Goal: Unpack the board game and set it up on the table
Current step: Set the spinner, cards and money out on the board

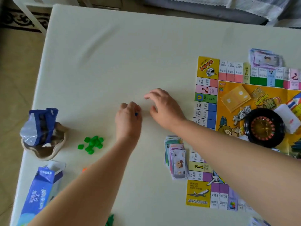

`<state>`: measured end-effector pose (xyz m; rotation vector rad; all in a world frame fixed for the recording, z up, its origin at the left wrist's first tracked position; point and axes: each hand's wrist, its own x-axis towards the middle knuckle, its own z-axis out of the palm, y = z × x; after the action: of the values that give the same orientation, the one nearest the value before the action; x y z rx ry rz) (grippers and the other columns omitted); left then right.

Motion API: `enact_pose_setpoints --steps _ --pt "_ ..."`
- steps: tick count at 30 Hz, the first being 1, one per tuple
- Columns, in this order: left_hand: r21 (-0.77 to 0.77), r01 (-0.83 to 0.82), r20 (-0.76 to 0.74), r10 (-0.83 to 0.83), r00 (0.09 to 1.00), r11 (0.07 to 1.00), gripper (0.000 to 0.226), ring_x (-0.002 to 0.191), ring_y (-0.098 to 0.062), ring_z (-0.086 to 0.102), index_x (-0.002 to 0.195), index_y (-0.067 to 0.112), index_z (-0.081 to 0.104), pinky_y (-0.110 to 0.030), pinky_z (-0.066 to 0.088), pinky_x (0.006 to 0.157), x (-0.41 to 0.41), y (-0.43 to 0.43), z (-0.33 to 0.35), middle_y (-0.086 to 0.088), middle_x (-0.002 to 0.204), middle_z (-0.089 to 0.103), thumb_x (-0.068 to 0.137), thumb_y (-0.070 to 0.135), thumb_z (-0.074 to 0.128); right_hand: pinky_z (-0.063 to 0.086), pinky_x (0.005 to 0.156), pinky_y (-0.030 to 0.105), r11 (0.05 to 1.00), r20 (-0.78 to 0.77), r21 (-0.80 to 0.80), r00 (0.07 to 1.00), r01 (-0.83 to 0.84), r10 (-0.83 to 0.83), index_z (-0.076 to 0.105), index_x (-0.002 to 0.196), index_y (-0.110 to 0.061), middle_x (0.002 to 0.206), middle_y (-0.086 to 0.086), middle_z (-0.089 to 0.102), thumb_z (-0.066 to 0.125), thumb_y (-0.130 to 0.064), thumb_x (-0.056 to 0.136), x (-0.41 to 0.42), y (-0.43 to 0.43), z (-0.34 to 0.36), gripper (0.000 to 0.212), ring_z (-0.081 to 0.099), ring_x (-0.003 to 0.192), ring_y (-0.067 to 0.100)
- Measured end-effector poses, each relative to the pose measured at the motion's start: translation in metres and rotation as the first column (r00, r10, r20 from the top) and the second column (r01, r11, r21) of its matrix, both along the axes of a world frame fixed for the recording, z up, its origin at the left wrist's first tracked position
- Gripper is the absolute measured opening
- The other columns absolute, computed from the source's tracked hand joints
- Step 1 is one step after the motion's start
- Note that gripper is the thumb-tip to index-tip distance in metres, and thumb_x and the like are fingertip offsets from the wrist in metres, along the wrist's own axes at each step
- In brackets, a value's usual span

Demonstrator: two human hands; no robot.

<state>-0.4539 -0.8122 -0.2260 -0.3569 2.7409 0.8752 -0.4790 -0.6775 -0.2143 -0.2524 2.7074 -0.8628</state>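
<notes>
- Pinching a small blue plastic piece [136, 114] between curled fingers, the left hand [128, 119] sits over the middle of the cream cloth-covered table [97, 62].
- The right hand [163, 106] is just beside it, with fingers spread and loosely bent, holding nothing. Whether the fingertips touch the cloth cannot be told.
- The colourful paper game board [210, 101] lies unfolded and flat on the right side of the table, partly under the right forearm.
- A black round roulette wheel [264, 128] stands on the board's yellow centre, with a white packet [287, 119] just beside its right rim.
- A fanned stack of pastel paper banknotes [176, 159] lies against the board's near left edge. A second stack of banknotes [265, 58] lies just beyond the board's far edge.
- A loose heap of small green plastic houses [92, 144] rests on the cloth to the left of the left forearm.
- Farther left, a torn blue biscuit wrapper [41, 124] stands in a beige ceramic bowl [44, 154]. An open blue Oreo carton [39, 191] lies near the table's near left corner.
</notes>
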Motion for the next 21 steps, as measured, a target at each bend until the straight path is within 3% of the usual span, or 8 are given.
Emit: enact_pose_setpoints --steps 5,7,10,13,17,21 --pt "0.153 0.048 0.033 -0.054 0.998 0.987 0.026 0.084 -0.025 0.056 0.096 0.012 0.066 -0.023 0.037 0.07 0.019 0.056 0.002 -0.002 0.093 0.051 0.076 -0.003 0.058 0.042 0.069 0.029 0.982 -0.005 0.097 0.987 0.16 -0.161 0.055 0.121 -0.01 0.12 0.009 0.048 0.053 -0.001 0.082 0.028 0.057 0.006 0.041 0.054 0.097 0.023" --pt "0.175 0.086 0.04 -0.095 0.995 0.981 0.034 0.086 -0.023 0.058 0.105 0.013 0.065 -0.023 0.04 0.075 0.022 0.067 0.005 -0.005 0.102 0.054 0.075 -0.002 0.058 0.037 0.07 0.025 0.98 0.062 0.14 0.987 0.141 -0.151 0.05 0.128 -0.011 0.124 0.009 0.044 0.055 0.0 0.082 0.041 0.071 0.005 0.048 0.053 0.1 0.022" --pt "0.148 0.088 0.012 -0.091 0.996 0.985 0.043 0.093 -0.027 0.059 0.115 0.012 0.06 -0.034 0.047 0.083 0.029 0.072 0.005 -0.01 0.114 0.052 0.076 -0.003 0.057 0.041 0.075 0.024 0.984 0.131 0.121 0.981 0.128 -0.143 0.043 0.135 -0.013 0.127 0.009 0.04 0.057 0.0 0.082 0.058 0.08 0.002 0.057 0.051 0.103 0.021" --pt "0.119 0.014 0.076 -0.023 0.997 0.993 0.047 0.099 -0.027 0.057 0.122 0.012 0.056 -0.028 0.042 0.085 0.033 0.075 0.006 -0.01 0.117 0.05 0.078 -0.003 0.052 0.039 0.075 0.021 0.985 0.181 0.061 0.969 0.16 -0.169 0.04 0.139 -0.014 0.129 0.007 0.036 0.058 0.0 0.082 0.063 0.076 0.002 0.061 0.053 0.097 0.019" --pt "0.18 0.064 0.121 -0.086 0.989 0.982 0.05 0.098 -0.026 0.06 0.128 0.013 0.054 -0.028 0.043 0.086 0.039 0.083 0.01 -0.01 0.117 0.054 0.081 -0.002 0.053 0.046 0.086 0.029 0.988 0.215 0.031 0.964 0.154 -0.157 0.039 0.139 -0.012 0.13 0.009 0.036 0.06 -0.006 0.085 0.063 0.07 0.006 0.058 0.053 0.106 0.023" --pt "0.191 0.028 0.071 -0.042 0.997 0.981 0.043 0.085 -0.02 0.06 0.122 0.013 0.058 -0.027 0.045 0.079 0.054 0.068 0.014 -0.008 0.114 0.054 0.081 0.0 0.055 0.046 0.074 0.029 0.978 0.128 0.096 0.973 0.183 -0.194 0.038 0.137 -0.013 0.13 0.01 0.038 0.058 -0.007 0.086 0.065 0.073 0.008 0.055 0.055 0.102 0.024"
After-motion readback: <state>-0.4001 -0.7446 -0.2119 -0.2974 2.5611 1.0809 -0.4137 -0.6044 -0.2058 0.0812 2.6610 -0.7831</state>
